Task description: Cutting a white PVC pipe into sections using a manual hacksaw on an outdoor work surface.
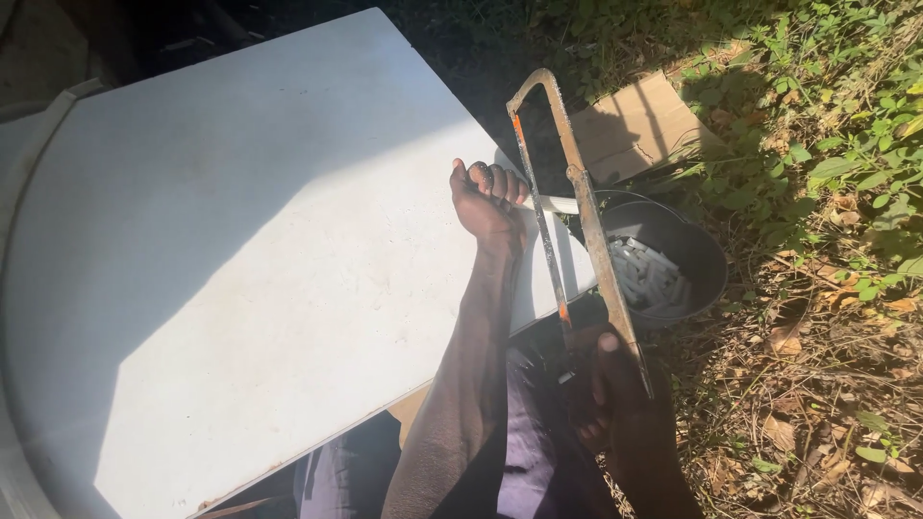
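At centre frame, the left hand (490,200) is closed in a fist around a thin white tube (556,204), pinning it against the right edge of a large white board (240,259). The tube projects to the right past the board edge, and its free end lies above a dark round bowl (687,252). At lower centre right, the right hand (615,389) is wrapped around the handle end of a rusty hacksaw (577,207), with the thumb lying along the frame bar. The hacksaw runs from the lower right up toward top centre; its blade, marked with orange at both ends, crosses the tube just right of the left-hand knuckles, and the frame bar crosses it a little farther right. Whether the blade has entered the tube cannot be told. The bowl sits on the ground just beside the board edge, at centre right, and holds a heap of short white cut pieces (649,274). A flat piece of cardboard (639,125) lies beyond the bowl, at upper right. Green plants and dry leaves cover the ground along the right side. The board is half in sunlight, half in shadow.
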